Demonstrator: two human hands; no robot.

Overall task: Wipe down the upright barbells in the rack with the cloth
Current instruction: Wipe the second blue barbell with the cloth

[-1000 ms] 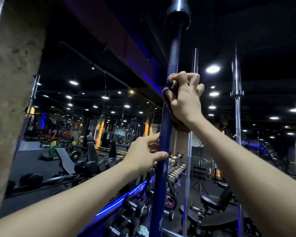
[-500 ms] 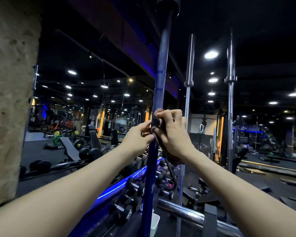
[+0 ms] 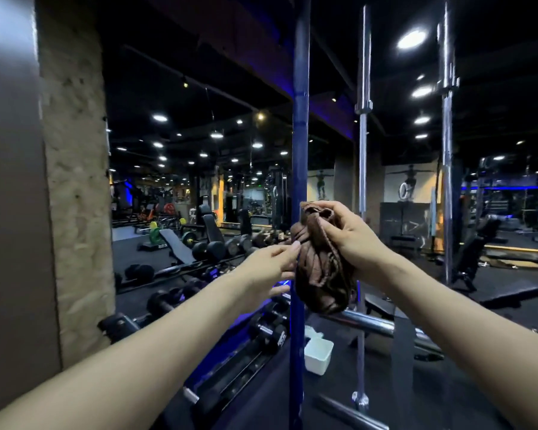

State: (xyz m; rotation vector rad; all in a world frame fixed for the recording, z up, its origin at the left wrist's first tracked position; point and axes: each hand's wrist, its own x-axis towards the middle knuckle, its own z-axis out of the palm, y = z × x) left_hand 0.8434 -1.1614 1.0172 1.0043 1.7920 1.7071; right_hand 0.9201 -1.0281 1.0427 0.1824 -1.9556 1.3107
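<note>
A blue upright barbell (image 3: pixel 300 135) stands straight ahead of me. My right hand (image 3: pixel 351 234) grips a bunched brown cloth (image 3: pixel 322 274) just to the right of this bar, at about its middle height. The cloth hangs down from my fist and overlaps the bar. My left hand (image 3: pixel 269 268) reaches in from the left with fingers extended, fingertips touching the cloth's left edge at the bar. Two silver upright barbells (image 3: pixel 362 150) (image 3: pixel 447 169) stand further right.
A rough stone pillar (image 3: pixel 75 181) rises on the left. Below it runs a dumbbell rack (image 3: pixel 230 346) lit blue. A white tub (image 3: pixel 318 356) sits on the floor by the blue bar. A horizontal chrome rail (image 3: pixel 382 325) crosses behind. Benches fill the mirrored gym beyond.
My right hand slid the cloth down the blue bar from high up to mid height and now holds it beside the bar. My left hand let go of the bar and reaches to the cloth.
</note>
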